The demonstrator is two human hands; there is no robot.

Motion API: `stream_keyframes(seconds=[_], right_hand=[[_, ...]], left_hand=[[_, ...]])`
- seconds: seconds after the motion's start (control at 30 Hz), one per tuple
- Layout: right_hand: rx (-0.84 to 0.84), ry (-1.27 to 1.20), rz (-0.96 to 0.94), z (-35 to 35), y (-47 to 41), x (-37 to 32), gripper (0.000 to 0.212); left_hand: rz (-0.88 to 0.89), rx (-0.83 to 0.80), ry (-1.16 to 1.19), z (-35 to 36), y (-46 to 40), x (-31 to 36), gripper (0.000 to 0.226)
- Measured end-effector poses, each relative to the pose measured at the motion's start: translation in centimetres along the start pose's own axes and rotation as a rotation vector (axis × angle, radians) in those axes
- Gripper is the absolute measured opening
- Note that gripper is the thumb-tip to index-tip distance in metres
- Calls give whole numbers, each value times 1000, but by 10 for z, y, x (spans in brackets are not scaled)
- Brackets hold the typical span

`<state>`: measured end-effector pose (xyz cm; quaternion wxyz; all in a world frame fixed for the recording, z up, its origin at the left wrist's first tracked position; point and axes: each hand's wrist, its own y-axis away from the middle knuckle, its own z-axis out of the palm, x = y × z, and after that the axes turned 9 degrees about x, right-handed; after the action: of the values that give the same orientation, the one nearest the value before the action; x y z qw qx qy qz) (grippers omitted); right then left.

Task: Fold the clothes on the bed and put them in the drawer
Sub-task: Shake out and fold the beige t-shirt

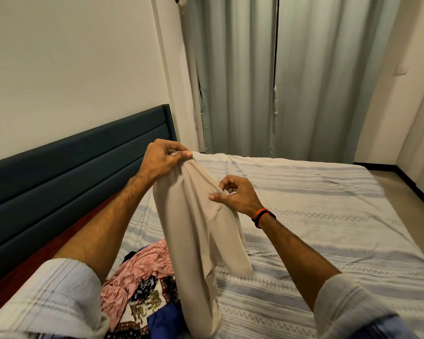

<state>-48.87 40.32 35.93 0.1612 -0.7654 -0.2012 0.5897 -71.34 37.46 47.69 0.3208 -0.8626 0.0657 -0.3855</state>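
- While the left hand (pixel 165 156) is pinching the top edge of the beige garment (pixel 196 231), the cloth is hanging lengthwise toward 6 o'clock, its long axis running from the hands down to the bed (pixel 328 216).
- At 4 o'clock from the left, the right hand (pixel 235 195) is pinching a fold partway down, so both hands are gripping it.
- Lying at 7 o'clock, the pile of clothes (pixel 142 285) is partly hiding behind the garment and a sleeve (pixel 49 297); no drawer is showing.
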Motion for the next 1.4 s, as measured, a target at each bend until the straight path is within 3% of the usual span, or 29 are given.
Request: stream_keyframes(seconds=[0.2,0.43,0.63,0.7,0.77,0.9,1.03,1.1,1.2,1.3,1.33,1.4], right_hand=[[-32,-18,21,-2,-3,-2,42],[123,136,-43,-4,-2,-5,25],[53,136,-2,-2,-2,-1,15],[23,121,-4,0,1,1,25],[0,164,-68,1,4,0,34],[-98,244,-242,2,6,5,33],[-174,217,-146,0,10,15,20],[-186,225,-123,1,13,19,36],[-53,205,-63,8,16,21,48],[-13,100,96,5,17,27,63],[-21,87,141,1,15,30,62],[-42,148,142,-9,9,37,35]], left_hand=[[5,7,8,3,0,4,16],[-15,52,-49,2,-2,-3,20],[-1,95,-62,4,-2,-2,20],[26,81,-75,6,-2,3,22],[42,62,-95,8,-3,6,23],[53,51,-110,10,-5,10,23],[74,52,-103,9,-7,11,21],[76,47,-101,11,-7,12,21],[77,42,-102,11,-8,12,21],[63,59,-109,8,-9,10,23],[54,69,-107,7,-9,8,24],[31,80,-89,4,-9,4,24]])
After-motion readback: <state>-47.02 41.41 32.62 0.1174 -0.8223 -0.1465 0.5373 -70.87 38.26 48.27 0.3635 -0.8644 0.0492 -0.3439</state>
